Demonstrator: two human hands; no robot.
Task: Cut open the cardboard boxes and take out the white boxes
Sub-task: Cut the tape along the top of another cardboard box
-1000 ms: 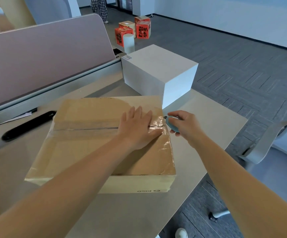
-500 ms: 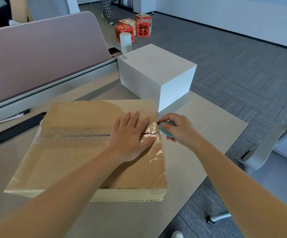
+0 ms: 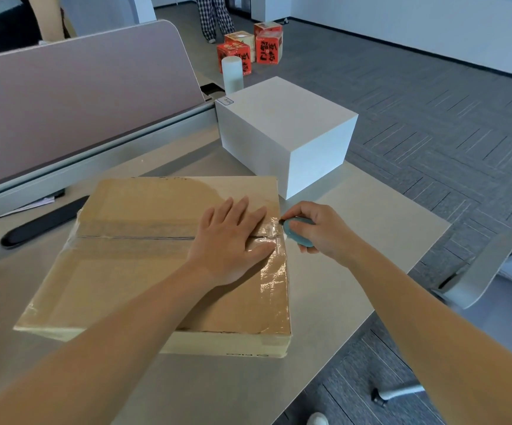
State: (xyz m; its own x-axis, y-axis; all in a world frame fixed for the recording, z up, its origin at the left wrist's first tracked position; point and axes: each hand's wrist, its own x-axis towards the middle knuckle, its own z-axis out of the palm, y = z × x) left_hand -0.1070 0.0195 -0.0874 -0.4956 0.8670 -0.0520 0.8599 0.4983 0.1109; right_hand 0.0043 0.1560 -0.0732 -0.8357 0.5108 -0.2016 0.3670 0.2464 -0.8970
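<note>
Pressing flat on the cardboard box (image 3: 156, 265), left hand (image 3: 227, 240); right hand (image 3: 319, 228) grips teal cutter (image 3: 297, 233), blade hidden.

Pretty bright, even daylight-ish look here, soft shadows only, like the one under the white box (image 3: 285, 133) on the table (image 3: 371, 228). The clear tape on the cardboard box (image 3: 144, 271) throws some shiny glare near its right edge. Wide-angle lens bends the edges and the forearms look stretched; the far background's a bit soft.

Long black flat bar (image 3: 45, 220) near the far left edge of the grey surface (image 3: 356, 256); white cylinder (image 3: 232, 74) at its far corner; red printed cartons (image 3: 250, 46) on the carpet floor beyond.
</note>
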